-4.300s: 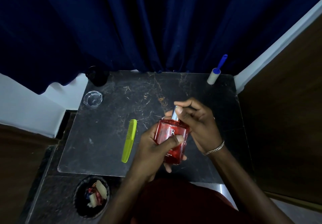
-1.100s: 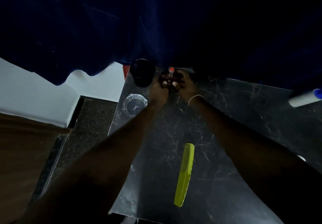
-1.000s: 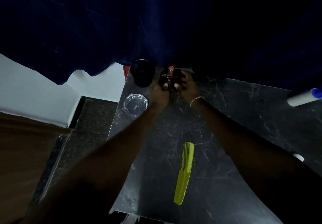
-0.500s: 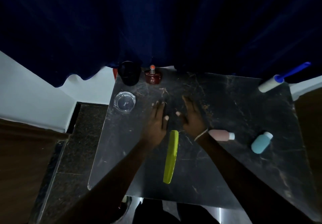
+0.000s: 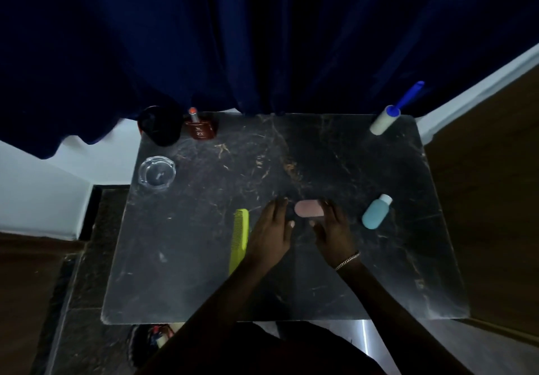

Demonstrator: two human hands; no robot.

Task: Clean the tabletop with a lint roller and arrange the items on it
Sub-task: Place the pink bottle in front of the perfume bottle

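On the dark marble tabletop (image 5: 204,272) lies a small pink bottle (image 5: 308,209) on its side. My left hand (image 5: 271,230) is just left of it and my right hand (image 5: 332,231) covers its right end; both have spread fingers and hold nothing. A yellow-green comb (image 5: 239,236) lies left of my left hand. A light blue bottle (image 5: 375,212) lies to the right. The red perfume bottle (image 5: 200,128) stands at the back left. The lint roller (image 5: 389,116) with its blue handle rests at the back right corner.
A black cup (image 5: 159,126) stands at the back left corner beside the perfume. A clear glass ashtray (image 5: 157,172) sits in front of it. A dark blue curtain (image 5: 262,39) hangs behind the table. A small bin (image 5: 154,339) with scraps is on the floor below the front edge.
Both hands left the perfume bottle standing at the back left and drew back toward me. They now sit on either side of the pink bottle.
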